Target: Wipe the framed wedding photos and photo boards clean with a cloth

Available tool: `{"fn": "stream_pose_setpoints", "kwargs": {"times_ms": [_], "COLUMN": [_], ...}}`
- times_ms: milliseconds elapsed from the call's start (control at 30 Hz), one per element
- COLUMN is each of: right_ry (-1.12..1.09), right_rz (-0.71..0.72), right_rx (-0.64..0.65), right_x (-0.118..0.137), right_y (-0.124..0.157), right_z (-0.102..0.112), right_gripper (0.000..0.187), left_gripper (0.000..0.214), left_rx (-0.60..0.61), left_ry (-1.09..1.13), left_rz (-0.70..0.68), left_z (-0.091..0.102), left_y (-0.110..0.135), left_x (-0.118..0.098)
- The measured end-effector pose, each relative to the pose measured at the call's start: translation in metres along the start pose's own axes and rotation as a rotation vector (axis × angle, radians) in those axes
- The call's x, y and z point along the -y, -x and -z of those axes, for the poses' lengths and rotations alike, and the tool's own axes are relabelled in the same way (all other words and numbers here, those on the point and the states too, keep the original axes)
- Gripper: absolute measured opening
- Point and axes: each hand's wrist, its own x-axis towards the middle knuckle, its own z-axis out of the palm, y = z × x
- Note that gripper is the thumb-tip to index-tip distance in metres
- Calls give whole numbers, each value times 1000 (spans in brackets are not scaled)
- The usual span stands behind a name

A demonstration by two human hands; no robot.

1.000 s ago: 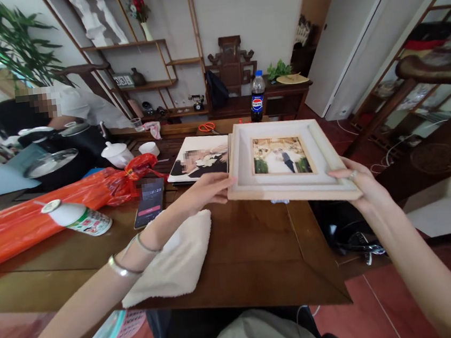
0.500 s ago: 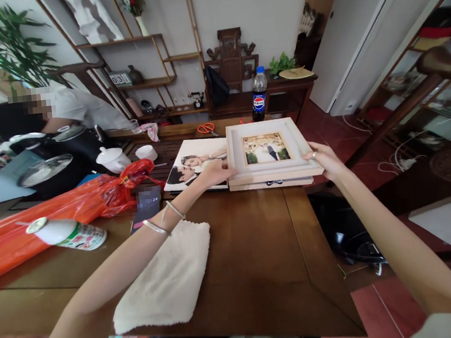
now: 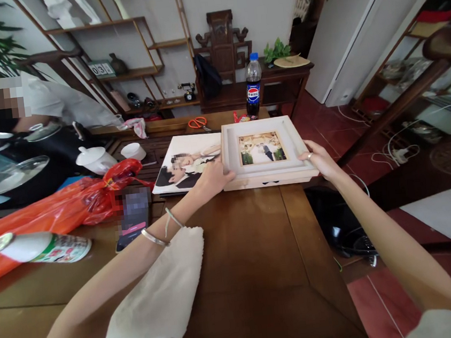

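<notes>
Table (image 3: 254,252): dark brown, shiny wood, spread before you.
Cloth (image 3: 155,305): off-white, by the near edge, partly hidden by your left arm.
Picture frame (image 3: 264,177): pale, deep-sided, rectangular, face up on the table's far right part; its white inner border (image 3: 232,149) looks recessed, and another pale layer shows beneath its near side.
Photo panel (image 3: 187,167): white, two people printed on it, just left of the frame.
Left hand (image 3: 214,178): you grip the frame's near left corner.
Right hand (image 3: 321,161): you grasp the frame's right side.
Small print (image 3: 262,148): golden-edged, centred in the frame, two figures standing between greenery.
Ring (image 3: 309,156): on your right hand.
</notes>
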Motion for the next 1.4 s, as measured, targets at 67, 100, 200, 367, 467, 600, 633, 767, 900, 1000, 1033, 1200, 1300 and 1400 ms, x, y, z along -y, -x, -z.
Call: {"fn": "stream_pose_setpoints", "kwargs": {"times_ms": [67, 100, 200, 367, 467, 600, 633, 767, 900, 1000, 1033, 1200, 1300, 1400], "right_ry": [105, 158, 269, 398, 537, 737, 749, 602, 336, 298, 285, 224, 179, 126], "right_rz": [-3, -9, -11, 22, 47, 207, 295, 595, 511, 472, 463, 373, 300, 221], "right_rx": [16, 23, 48, 143, 157, -39, -102, -306, -165, -97, -77, 4, 47, 119], "right_x": [-6, -8, -11, -4, 5, 25, 31, 54, 63, 62, 60, 46, 38, 34], "right_y": [-1, -1, 0, 0, 0, 11, 17, 56, 95, 111, 114, 112, 106, 101], "right_z": [3, 5, 9, 12, 12, 7, 4, -20, -59, -86, -93, -110, -109, -105], "right_gripper": [52, 53, 55, 55, 59, 71, 69, 40, 18, 19, 19, 16, 12, 10], "left_gripper": [28, 28, 28, 25, 24, 26, 26, 22, 21, 19, 19, 19, 18, 18], "left_rx": [3, 7, 24, 30, 13, -47, -59, -67, -40, -47, -51, -66, -92, -112], "left_ry": [-21, -32, -70, -136, -151, -148, -145, -128, -118, -109, -103, -51, -28, -9], "left_rz": [1, 2, 14, 49, 59, 59, 55, 8, -25, -20, -21, -68, -113, -148], "left_z": [0, 0, 1, 6, 9, 11, 12, 11, 1, -9, -12, -24, -29, -31], "left_y": [-1, -1, -1, 3, 7, 22, 29, 71, 110, 121, 122, 118, 118, 119], "left_x": [-3, -4, -9, -16, -17, -15, -14, -8, 3, 15, 20, 39, 42, 41]}}
